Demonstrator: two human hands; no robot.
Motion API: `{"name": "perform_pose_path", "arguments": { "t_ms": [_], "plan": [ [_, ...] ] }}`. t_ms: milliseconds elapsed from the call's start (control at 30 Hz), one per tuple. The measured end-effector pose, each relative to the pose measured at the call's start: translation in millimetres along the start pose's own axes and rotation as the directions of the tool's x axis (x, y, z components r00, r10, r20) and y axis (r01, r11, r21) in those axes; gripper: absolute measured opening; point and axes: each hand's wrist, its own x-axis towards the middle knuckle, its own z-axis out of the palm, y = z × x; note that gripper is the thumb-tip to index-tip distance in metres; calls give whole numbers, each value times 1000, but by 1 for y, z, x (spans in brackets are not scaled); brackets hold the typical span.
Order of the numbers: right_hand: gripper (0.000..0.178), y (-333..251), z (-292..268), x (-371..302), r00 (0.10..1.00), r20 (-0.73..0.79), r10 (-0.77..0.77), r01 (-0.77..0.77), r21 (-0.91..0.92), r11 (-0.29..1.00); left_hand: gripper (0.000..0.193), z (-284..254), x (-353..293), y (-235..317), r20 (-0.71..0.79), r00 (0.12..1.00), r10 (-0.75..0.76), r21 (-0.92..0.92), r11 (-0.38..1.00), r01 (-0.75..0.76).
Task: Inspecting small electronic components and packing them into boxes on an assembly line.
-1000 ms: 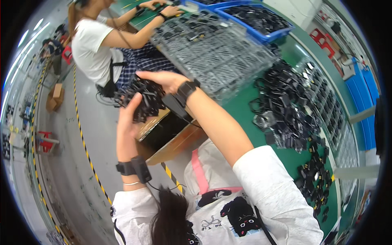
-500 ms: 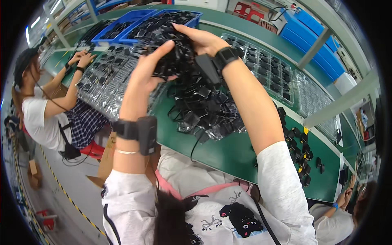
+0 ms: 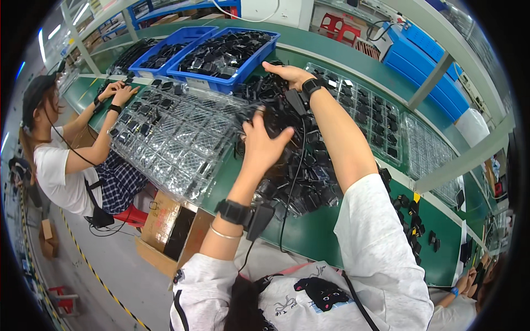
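Note:
A heap of small black devices with cords (image 3: 309, 190), some in clear plastic wrap, lies on the green table in front of me. My left hand (image 3: 262, 140) is over the heap's left side, fingers spread, touching or just above the pieces; a dark blur beside it hides the contact. At the heap's far side is my right hand (image 3: 290, 75), thumb stretched out and other fingers partly hidden; it appears to hold nothing. Each wrist carries a black strap with a box. A clear compartment tray (image 3: 176, 157) is left of the heap, its far-left pockets filled with black devices.
Two blue bins, a near one (image 3: 229, 83) and a farther one (image 3: 149, 73), hold more black devices. Another filled tray (image 3: 361, 113) lies at right. Black and yellow pieces (image 3: 411, 220) are scattered nearby. A co-worker (image 3: 72, 143) handles parts at left; a cardboard box (image 3: 154, 240) stands below.
The bundle of black devices raised between both hands has come down onto the heap. My left hand has moved right and lower with its fingers spread; my right hand has shifted slightly away.

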Motion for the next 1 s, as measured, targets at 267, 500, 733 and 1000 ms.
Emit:
{"name": "perform_pose_path", "arguments": {
  "t_ms": [267, 500, 733, 1000],
  "plan": [
    [80, 11, -19, 74, 973, -221, -63, -14, -331, 943, 48, -57, -34, 14, 269, 949, 161, 448, 852, -271],
    [62, -48, -14, 59, 986, -162, -30, -127, -862, 491, 35, -93, -19, 15, 405, 914, 37, 439, 869, -229],
    [51, -66, -7, 32, 981, -113, -159, -79, -976, 204, 27, -107, -8, 5, 325, 935, 143, 443, 850, -284],
    [46, -65, -14, 48, 940, 126, -316, 171, -978, 117, 8, -161, -65, -14, -132, 960, 248, -4, 968, -251]
  ]
}}
